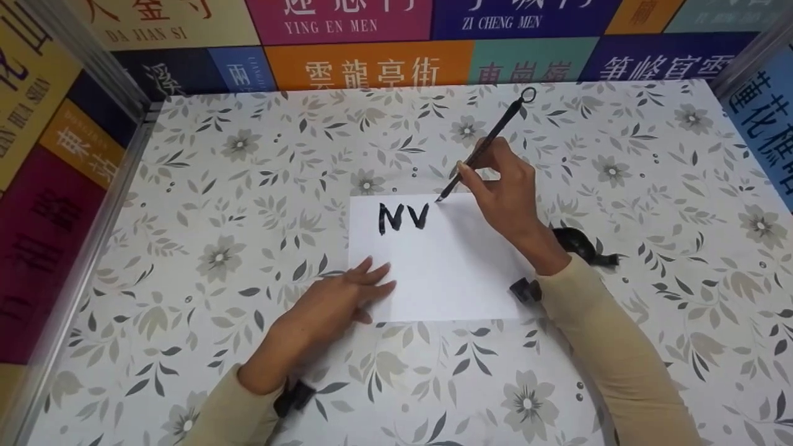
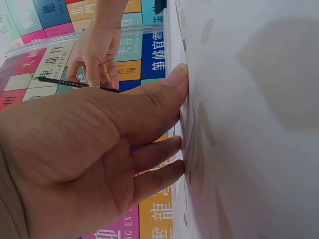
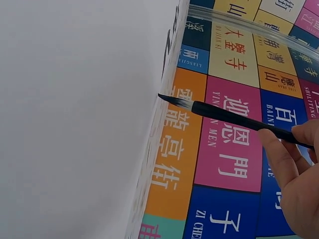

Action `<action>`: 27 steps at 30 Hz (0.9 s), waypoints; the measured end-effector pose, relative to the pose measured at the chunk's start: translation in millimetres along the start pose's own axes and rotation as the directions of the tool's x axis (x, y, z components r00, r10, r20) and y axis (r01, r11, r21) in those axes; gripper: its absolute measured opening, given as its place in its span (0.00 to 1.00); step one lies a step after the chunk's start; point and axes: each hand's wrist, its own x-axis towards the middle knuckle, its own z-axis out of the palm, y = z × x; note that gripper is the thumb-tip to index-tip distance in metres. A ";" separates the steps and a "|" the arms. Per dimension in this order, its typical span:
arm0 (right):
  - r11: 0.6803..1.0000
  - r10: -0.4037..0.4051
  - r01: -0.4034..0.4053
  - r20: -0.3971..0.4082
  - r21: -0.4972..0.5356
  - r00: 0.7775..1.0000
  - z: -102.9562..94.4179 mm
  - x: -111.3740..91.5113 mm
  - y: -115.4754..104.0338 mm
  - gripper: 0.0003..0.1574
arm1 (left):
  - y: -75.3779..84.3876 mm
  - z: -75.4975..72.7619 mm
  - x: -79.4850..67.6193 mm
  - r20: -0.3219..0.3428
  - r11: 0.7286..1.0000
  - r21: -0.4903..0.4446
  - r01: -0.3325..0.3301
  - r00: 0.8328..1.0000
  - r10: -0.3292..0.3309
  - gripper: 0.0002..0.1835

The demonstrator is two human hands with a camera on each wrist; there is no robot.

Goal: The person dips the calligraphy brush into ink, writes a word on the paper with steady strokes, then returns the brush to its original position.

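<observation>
The right hand (image 1: 509,189) pinches a slender black brush (image 1: 500,127) near a white rectangular paper's (image 1: 446,272) far edge; the left hand (image 1: 325,306), fingers spread, rests leftward on it. A glossy black rounded object (image 1: 573,243) lies right, contents unclear.

I see the paper (image 1: 452,275) on the tabletop (image 1: 155,279), the left hand (image 1: 328,300) at its left edge, the brush (image 1: 485,146) (tip just right of the letters (image 1: 397,223)) near its far edge.

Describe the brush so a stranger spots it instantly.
On the floral tabletop lies a white sheet. By its far edge, the right hand pinches the brush. Unlike the rounded black object beside the right sleeve, it is long, slim and loop-ended.
</observation>
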 end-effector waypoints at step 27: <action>0.998 -0.026 0.032 0.109 -0.053 0.994 -3.4 0.3 -4.9 0.14 | 0.3 -0.7 0.9 0.014 1.000 -0.002 0.009 1.000 -0.009 0.30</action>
